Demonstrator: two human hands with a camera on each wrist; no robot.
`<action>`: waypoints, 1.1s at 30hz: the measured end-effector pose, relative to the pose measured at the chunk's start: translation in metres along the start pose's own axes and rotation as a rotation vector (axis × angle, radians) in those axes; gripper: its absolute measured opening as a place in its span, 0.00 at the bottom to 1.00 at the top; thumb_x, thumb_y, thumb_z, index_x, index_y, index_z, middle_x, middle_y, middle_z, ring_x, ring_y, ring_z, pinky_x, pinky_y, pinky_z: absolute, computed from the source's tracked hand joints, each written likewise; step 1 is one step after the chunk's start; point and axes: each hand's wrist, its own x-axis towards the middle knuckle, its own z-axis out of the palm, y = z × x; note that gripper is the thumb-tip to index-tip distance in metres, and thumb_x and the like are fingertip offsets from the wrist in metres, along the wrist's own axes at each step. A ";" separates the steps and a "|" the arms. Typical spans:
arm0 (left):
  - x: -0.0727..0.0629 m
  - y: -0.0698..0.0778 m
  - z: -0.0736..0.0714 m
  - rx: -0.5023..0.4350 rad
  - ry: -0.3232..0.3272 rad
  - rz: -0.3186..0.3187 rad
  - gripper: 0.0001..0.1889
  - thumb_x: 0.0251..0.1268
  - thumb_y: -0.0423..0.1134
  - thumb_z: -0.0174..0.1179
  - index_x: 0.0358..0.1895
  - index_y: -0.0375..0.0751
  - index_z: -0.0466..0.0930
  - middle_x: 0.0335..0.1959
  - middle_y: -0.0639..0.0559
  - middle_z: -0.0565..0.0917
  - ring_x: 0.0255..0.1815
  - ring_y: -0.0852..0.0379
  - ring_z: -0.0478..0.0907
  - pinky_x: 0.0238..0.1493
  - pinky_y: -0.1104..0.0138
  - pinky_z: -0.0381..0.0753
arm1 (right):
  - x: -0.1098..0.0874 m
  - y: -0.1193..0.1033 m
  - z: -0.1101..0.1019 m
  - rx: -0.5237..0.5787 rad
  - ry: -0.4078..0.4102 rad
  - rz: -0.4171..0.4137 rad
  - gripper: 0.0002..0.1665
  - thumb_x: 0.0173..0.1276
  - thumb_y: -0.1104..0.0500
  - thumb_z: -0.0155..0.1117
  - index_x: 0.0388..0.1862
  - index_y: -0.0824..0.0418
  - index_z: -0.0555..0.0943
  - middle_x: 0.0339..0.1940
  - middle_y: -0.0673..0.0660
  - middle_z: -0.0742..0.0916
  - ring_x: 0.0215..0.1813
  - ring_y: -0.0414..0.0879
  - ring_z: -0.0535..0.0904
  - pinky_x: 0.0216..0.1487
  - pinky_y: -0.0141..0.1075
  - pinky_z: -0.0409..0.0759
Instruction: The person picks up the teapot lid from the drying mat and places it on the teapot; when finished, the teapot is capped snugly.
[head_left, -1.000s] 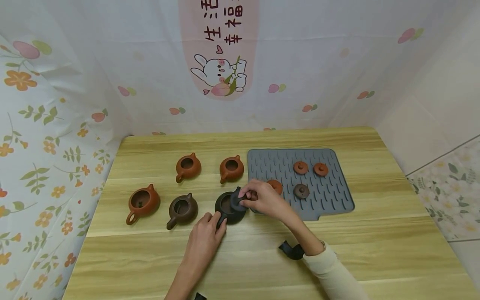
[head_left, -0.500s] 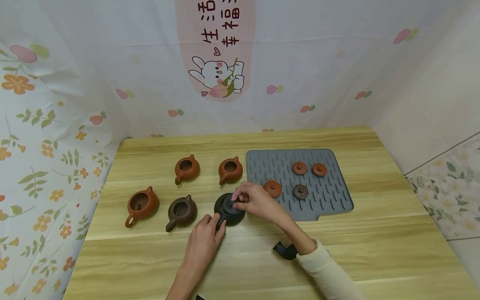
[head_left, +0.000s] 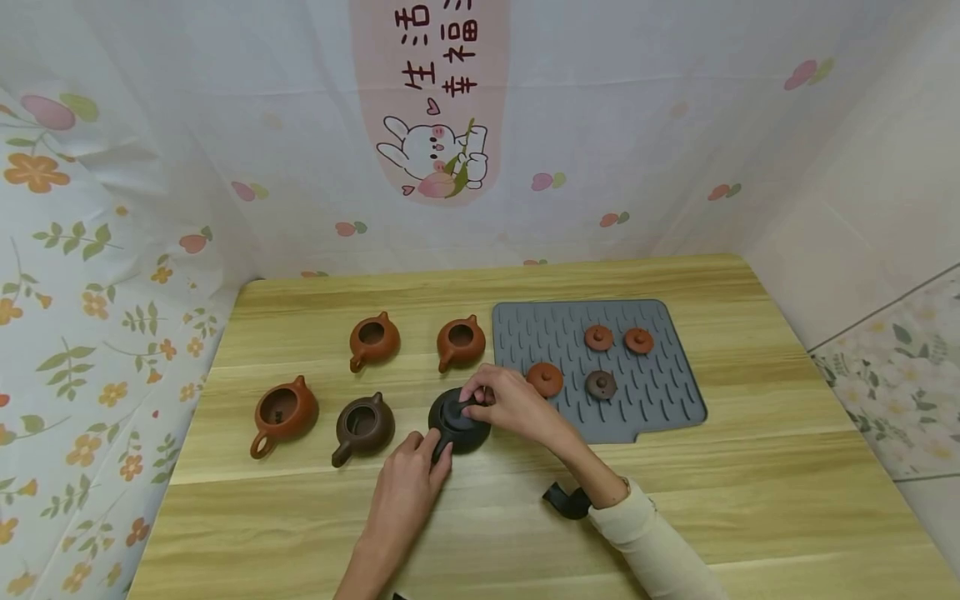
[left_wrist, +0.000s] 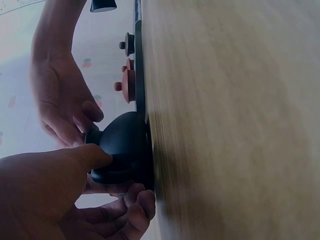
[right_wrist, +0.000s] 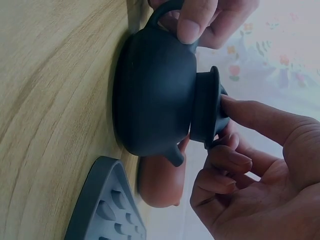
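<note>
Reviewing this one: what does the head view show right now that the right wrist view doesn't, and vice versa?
Only the head view: the brown teapot, plus a brown lid and three orange lids on the gray mat.

Only the right wrist view: the deep collar of the black lid seen side-on, outside the mouth of the black teapot.

Both: black teapot, black lid, at least part of the mat, an orange teapot, and both hands.
</note>
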 end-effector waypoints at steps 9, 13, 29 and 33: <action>0.001 0.002 -0.001 0.000 0.002 -0.001 0.09 0.74 0.42 0.74 0.43 0.44 0.83 0.28 0.51 0.78 0.21 0.58 0.74 0.22 0.66 0.75 | 0.002 -0.003 0.002 -0.029 0.004 0.029 0.06 0.70 0.65 0.80 0.42 0.61 0.89 0.34 0.50 0.82 0.36 0.34 0.72 0.40 0.30 0.74; 0.001 0.002 -0.001 -0.008 0.003 -0.002 0.09 0.74 0.41 0.74 0.42 0.44 0.83 0.27 0.51 0.78 0.21 0.57 0.75 0.21 0.65 0.75 | 0.003 -0.004 0.003 -0.036 0.003 0.038 0.06 0.69 0.65 0.80 0.42 0.61 0.90 0.34 0.50 0.82 0.36 0.34 0.72 0.39 0.30 0.74; 0.002 0.001 0.000 0.000 -0.015 -0.010 0.09 0.74 0.42 0.74 0.41 0.45 0.82 0.27 0.52 0.77 0.21 0.58 0.73 0.21 0.66 0.74 | 0.004 -0.002 0.011 -0.062 -0.011 0.026 0.07 0.69 0.66 0.81 0.41 0.61 0.88 0.33 0.48 0.80 0.35 0.35 0.70 0.40 0.29 0.72; 0.001 0.001 0.001 -0.009 -0.018 -0.014 0.10 0.74 0.42 0.74 0.40 0.45 0.81 0.26 0.53 0.76 0.21 0.59 0.71 0.21 0.67 0.72 | 0.005 -0.001 0.012 -0.077 -0.008 0.023 0.07 0.69 0.66 0.80 0.41 0.61 0.88 0.32 0.49 0.80 0.35 0.35 0.71 0.39 0.30 0.73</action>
